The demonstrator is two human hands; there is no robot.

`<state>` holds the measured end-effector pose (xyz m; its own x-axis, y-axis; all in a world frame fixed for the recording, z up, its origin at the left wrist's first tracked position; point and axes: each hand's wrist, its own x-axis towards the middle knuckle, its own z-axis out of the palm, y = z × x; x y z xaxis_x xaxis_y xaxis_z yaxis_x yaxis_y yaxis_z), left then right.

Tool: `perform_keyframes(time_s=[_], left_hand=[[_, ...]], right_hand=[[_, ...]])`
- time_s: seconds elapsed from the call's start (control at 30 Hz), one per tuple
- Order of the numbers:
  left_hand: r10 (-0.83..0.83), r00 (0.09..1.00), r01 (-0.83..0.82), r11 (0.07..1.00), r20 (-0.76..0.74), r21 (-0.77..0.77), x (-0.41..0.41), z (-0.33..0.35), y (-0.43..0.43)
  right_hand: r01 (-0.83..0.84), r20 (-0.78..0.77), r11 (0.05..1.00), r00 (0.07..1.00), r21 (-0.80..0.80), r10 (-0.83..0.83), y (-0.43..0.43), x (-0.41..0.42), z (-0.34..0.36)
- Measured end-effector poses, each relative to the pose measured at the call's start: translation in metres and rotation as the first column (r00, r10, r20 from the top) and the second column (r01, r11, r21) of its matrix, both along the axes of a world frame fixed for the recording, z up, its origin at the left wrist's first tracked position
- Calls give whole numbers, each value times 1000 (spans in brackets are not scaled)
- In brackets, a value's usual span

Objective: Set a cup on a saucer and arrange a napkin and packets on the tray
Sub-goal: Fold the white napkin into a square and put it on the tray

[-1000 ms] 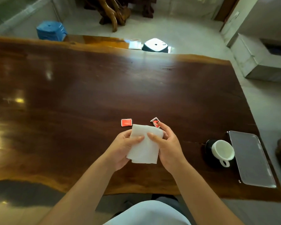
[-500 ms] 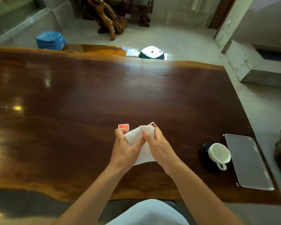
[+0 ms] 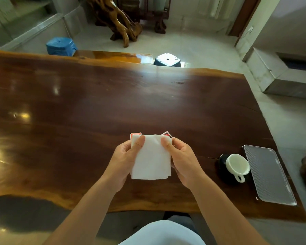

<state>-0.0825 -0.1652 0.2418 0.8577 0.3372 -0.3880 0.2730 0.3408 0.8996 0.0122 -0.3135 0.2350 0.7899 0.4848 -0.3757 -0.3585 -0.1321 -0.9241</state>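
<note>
View: looking down from head height at a long, glossy dark wooden table [image 3: 95,106], with the person's two bare forearms reaching in from the bottom edge.

Napkin: a white folded napkin [image 3: 151,157] is held up in front of the person, over the near middle of the table, hanging as a flat, roughly square sheet.

Left hand: the left hand [image 3: 125,156] pinches the napkin's upper left corner, thumb on the front face and fingers curled behind it.

Right hand: the right hand [image 3: 181,157] pinches the upper right corner the same way, thumb on the front and fingers closed behind.

Packets: two small red and white packets lie on the table just beyond the napkin. The left packet [image 3: 136,134] shows only its top edge above the napkin. The right packet [image 3: 166,133] pokes out as a tilted corner near the right thumb. Whether either touches the napkin cannot be told.

Cup: a white cup [image 3: 237,164] with its handle pointing toward the person sits to the right on a dark saucer [image 3: 222,160].

Tray: a silver rectangular tray [image 3: 268,174] lies flat just to the right of the cup, near the table's right edge.

Background: a blue stool [image 3: 61,46], a dark stool with a white top [image 3: 167,59] and a carved wooden root sculpture [image 3: 118,22] stand on the pale floor beyond the table.
</note>
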Motion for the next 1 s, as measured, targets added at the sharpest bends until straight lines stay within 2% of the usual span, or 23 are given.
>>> perform_keyframes(time_s=[0.1,0.17,0.23,0.27,0.3,0.37,0.43,0.5,0.57,0.63,0.7,0.73,0.8,0.83,0.87,0.93,1.0], left_hand=[[-28,999,29,996,-17,86,-2,2,-4],[55,998,-52,957,-4,285,-2,0,-12],[142,986,-169,794,93,584,-3,-4,-20],[161,974,-225,698,156,680,-4,-5,-24],[175,961,-277,634,214,723,-5,-5,-29],[214,935,-354,610,283,709,-7,-5,-38],[264,922,-385,702,282,599,-9,0,-43],[311,928,-371,812,204,451,-10,8,-44],[347,935,-354,901,75,249,-9,12,-44],[280,955,-290,951,-100,-109,-9,15,-42],[113,985,-163,851,-129,-500,-8,20,-45],[90,990,-135,790,-104,-598,-7,19,-47],[110,990,-140,750,-87,-647,-6,15,-50],[129,988,-155,767,-88,-623,-5,14,-51],[168,981,-196,821,-101,-536,-6,11,-51],[275,960,-281,945,-62,-168,-7,4,-45],[302,951,-308,938,59,156,-11,-1,-39]], right_hand=[[-24,42,1000,999,11,23,0,-6,4],[-31,60,999,998,17,30,0,-10,6],[-18,106,1000,994,2,17,2,-15,6],[-1,152,1000,988,-23,5,5,-19,7],[24,211,998,977,-52,-12,8,-23,7],[110,348,990,935,-85,-74,13,-29,7],[194,518,976,847,-99,-116,15,-32,10],[237,668,965,737,-114,-103,14,-30,16],[260,694,960,711,-109,-114,14,-27,21],[249,555,967,813,-55,-178,14,-27,26],[219,225,973,947,76,-230,15,-28,27],[226,73,967,969,120,-236,16,-28,28],[270,-116,953,960,141,-255,14,-27,27],[274,-169,953,953,131,-251,13,-28,26],[254,-188,961,954,108,-231,11,-28,24],[178,-138,984,975,22,-173,5,-26,17],[88,-86,994,992,-60,-93,-1,-27,10]])
